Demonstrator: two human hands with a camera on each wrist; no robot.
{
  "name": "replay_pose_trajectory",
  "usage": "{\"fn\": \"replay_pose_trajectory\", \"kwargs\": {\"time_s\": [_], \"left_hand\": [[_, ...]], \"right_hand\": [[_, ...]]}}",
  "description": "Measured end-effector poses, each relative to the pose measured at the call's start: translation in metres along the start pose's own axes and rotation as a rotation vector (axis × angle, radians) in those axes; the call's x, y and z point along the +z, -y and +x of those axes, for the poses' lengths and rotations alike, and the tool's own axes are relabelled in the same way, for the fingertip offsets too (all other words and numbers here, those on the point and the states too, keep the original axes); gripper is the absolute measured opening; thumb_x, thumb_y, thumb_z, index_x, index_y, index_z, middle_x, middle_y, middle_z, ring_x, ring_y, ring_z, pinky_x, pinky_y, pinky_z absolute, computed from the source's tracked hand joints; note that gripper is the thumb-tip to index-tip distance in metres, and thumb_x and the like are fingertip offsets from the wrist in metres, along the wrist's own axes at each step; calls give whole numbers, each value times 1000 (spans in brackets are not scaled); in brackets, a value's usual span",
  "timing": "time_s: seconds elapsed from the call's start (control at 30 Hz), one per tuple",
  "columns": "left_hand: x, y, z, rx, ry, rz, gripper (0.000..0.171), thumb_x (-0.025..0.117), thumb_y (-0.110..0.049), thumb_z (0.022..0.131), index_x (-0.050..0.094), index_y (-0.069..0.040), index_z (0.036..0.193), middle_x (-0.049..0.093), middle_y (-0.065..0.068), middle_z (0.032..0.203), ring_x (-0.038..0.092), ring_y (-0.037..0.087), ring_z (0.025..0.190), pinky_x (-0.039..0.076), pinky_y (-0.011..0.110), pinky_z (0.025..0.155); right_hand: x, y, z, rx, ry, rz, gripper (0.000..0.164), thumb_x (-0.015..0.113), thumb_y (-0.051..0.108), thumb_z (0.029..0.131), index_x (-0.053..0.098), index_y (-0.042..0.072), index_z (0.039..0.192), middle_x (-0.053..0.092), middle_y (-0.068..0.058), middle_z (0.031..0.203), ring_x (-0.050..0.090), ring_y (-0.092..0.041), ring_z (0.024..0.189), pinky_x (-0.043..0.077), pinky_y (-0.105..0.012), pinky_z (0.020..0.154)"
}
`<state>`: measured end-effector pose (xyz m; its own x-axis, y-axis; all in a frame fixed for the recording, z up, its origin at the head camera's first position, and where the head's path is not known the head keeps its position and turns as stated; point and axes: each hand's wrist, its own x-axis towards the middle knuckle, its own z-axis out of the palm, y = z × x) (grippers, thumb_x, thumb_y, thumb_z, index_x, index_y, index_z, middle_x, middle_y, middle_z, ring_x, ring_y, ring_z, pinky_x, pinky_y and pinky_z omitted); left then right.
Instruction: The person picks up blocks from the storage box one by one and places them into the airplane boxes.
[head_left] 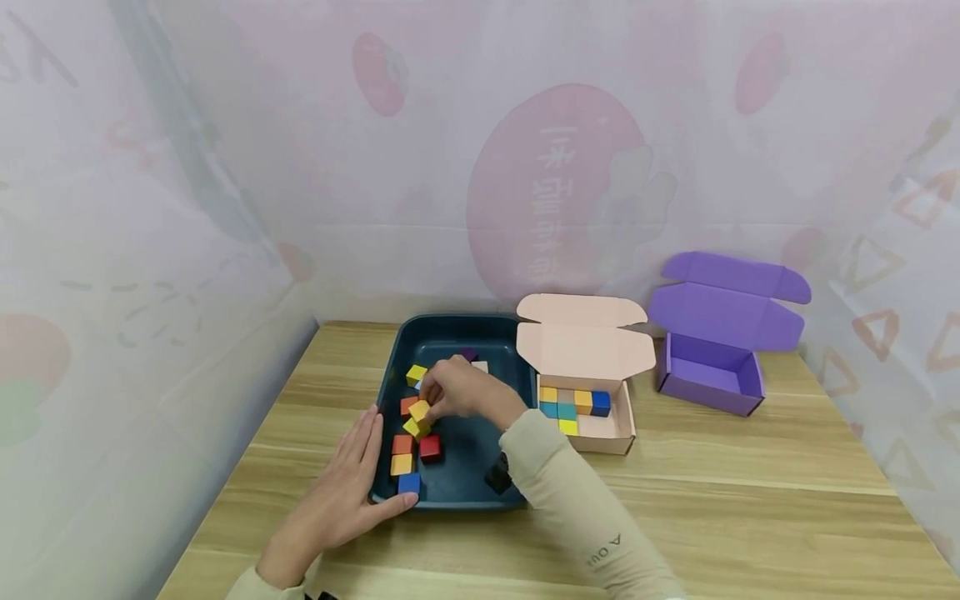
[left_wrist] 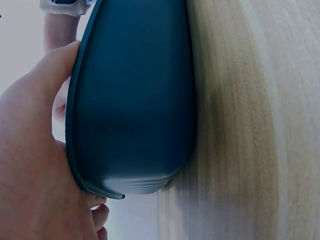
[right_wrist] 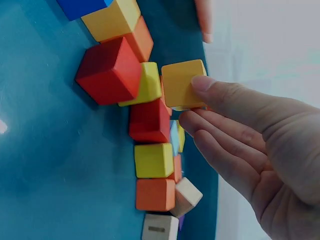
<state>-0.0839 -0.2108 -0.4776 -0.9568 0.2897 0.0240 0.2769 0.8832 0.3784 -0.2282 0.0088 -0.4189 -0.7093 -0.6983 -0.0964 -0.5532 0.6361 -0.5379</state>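
My right hand (head_left: 465, 389) pinches a yellow-orange cube (right_wrist: 182, 82) between thumb and fingers above the left side of a dark teal tray (head_left: 480, 467). Below it, along the tray's left side, lie cubes of several colours, among them a red cube (head_left: 431, 448), an orange cube (head_left: 402, 444) and a blue cube (head_left: 409, 484). Around the tray's near left corner rests my left hand (head_left: 341, 483), its fingers stretched along the left side and its thumb on the front rim. In the left wrist view that thumb touches the tray's rim (left_wrist: 70, 115) from above.
Right of the tray stands an open pale pink box (head_left: 617, 423) with yellow, orange, teal and blue cubes inside. An open purple box (head_left: 708, 392) stands farther right. Everything sits on a wooden table (head_left: 750, 500), with printed cloth (head_left: 420, 167) hanging behind and at both sides.
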Motion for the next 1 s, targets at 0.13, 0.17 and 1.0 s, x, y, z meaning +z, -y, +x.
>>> {"fn": "replay_pose_trajectory", "kwargs": {"time_s": [0.13,0.17,1.0], "left_hand": [[0,0,0,-4,2,8,120,66,-74,90,14,0,168,7,18,179,14,42,164,21,67,130],[-1,0,0,-7,3,12,120,65,-75,90,14,0,168,7,17,179,14,42,164,21,67,130],[0,0,0,-16,8,11,122,65,-76,89,12,-1,169,4,18,179,13,42,164,20,68,129]], "right_hand": [[-6,-9,-13,-14,-37,9,27,85,23,91,80,13,115,79,0,110,72,-6,93,62,-18,87],[-8,-12,-17,-14,-49,9,27,85,23,91,80,12,115,79,-1,110,73,-7,94,62,-18,86],[-69,-79,-142,99,-292,102,21,86,16,89,80,4,105,82,-6,95,80,-16,86,66,-30,78]]}}
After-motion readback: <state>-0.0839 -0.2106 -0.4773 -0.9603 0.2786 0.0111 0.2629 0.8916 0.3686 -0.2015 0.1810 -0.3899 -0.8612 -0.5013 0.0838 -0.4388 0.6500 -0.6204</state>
